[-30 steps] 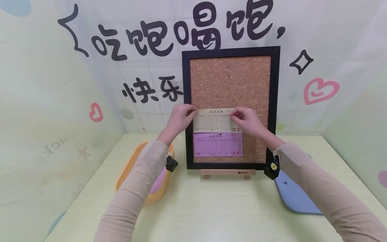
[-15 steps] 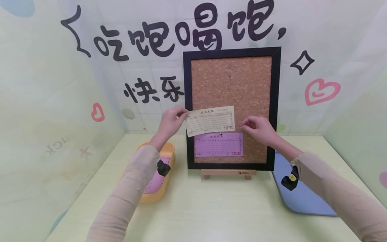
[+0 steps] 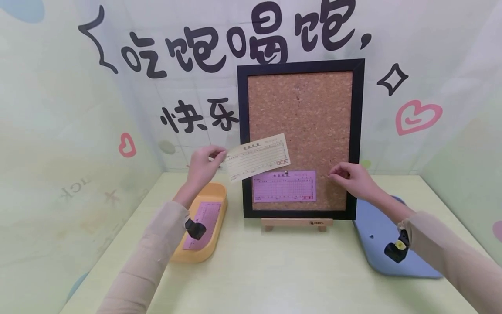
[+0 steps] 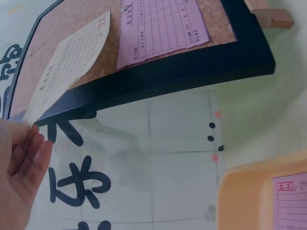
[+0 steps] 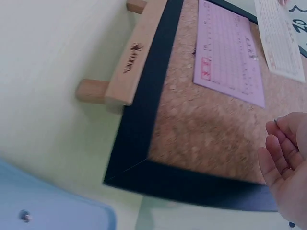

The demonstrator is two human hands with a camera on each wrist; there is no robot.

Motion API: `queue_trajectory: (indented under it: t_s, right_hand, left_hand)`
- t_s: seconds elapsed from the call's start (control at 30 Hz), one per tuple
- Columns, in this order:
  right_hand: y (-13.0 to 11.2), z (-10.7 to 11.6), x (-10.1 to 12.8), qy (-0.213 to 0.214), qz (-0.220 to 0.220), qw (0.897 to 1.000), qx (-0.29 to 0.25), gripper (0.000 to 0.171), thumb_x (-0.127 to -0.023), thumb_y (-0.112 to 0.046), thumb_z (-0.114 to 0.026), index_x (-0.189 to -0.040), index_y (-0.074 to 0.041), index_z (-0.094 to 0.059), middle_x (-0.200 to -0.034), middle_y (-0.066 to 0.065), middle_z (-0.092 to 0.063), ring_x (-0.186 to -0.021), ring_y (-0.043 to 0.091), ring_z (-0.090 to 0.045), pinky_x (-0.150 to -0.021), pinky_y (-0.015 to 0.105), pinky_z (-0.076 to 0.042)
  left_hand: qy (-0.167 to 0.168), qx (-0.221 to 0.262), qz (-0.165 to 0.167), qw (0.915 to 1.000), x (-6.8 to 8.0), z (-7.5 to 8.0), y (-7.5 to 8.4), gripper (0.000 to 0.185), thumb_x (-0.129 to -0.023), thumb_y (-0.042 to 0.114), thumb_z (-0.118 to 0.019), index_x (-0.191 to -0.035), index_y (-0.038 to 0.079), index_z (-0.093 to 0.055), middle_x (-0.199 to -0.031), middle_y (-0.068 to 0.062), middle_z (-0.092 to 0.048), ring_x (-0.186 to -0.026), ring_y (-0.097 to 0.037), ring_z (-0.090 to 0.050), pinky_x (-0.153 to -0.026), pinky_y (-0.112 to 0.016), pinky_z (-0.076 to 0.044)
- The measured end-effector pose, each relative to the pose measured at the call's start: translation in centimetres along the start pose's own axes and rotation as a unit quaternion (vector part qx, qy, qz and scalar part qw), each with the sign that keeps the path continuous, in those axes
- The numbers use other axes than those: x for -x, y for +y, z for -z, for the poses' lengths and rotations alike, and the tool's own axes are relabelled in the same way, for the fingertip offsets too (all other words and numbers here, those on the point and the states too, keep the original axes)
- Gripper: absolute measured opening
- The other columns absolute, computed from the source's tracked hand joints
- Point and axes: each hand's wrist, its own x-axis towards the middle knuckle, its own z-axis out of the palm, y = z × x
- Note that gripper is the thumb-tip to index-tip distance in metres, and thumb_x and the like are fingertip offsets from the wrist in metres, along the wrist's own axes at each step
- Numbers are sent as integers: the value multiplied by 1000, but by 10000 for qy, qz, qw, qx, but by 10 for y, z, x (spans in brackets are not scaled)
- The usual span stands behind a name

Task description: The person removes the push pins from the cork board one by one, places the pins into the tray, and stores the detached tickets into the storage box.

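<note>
In front of cork board (image 3: 300, 131), L hand (image 3: 201, 165) pinches left end of cream slip (image 3: 256, 156), held tilted off the board's left edge above orange tray (image 3: 204, 218); best keep pinch light at the corner, slip flat, lower w/o creasing. R hand (image 3: 351, 179), fingers curled as if pinching sth tiny, can't tell what. Vs 0.5 s ago: slip further left & lower, R hand dropped toward blue mat (image 3: 386, 248); pink slip (image 3: 284, 186) unchanged on board.

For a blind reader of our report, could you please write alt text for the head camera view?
A person's left hand pinches a tilted cream receipt by its left end, in front of a black-framed cork board on a small wooden easel. A purple receipt is on the board; the right hand hovers near its lower right.
</note>
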Motion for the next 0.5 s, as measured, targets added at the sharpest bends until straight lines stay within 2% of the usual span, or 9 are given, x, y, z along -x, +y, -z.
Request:
queue_trajectory:
  t_s: [0.17,0.3,0.5]
  right_hand:
    - [10,3,13,0,-82,10000,17,10,-87,-5,-59,-92,2,-62,-83,13,-62,-70,20,-50,-57,20,-46]
    - [19,5,24,127,-184,9997,82,10,-86,-7,-60,-91,2,-62,-82,12,-62,-71,18,-51,-56,20,-46]
    - [35,7,42,263,-306,9991,107,9,-86,-8,-60,-89,1,-63,-82,11,-64,-70,7,-52,-54,20,-46]
  left_hand:
    - [-69,74,344,9994,16,9,-9,16,-88,10,-58,-95,-1,-67,-85,-12,-66,-73,-18,-58,-57,-20,-50]
    - [-23,-63,374,9993,28,18,-19,16,-88,10,-58,-95,-1,-67,-84,-13,-66,-73,-18,-58,-56,-17,-49]
    - [98,-214,464,9986,46,32,-32,16,-88,11,-58,-94,-2,-67,-81,-12,-66,-71,-16,-56,-55,-15,-48]
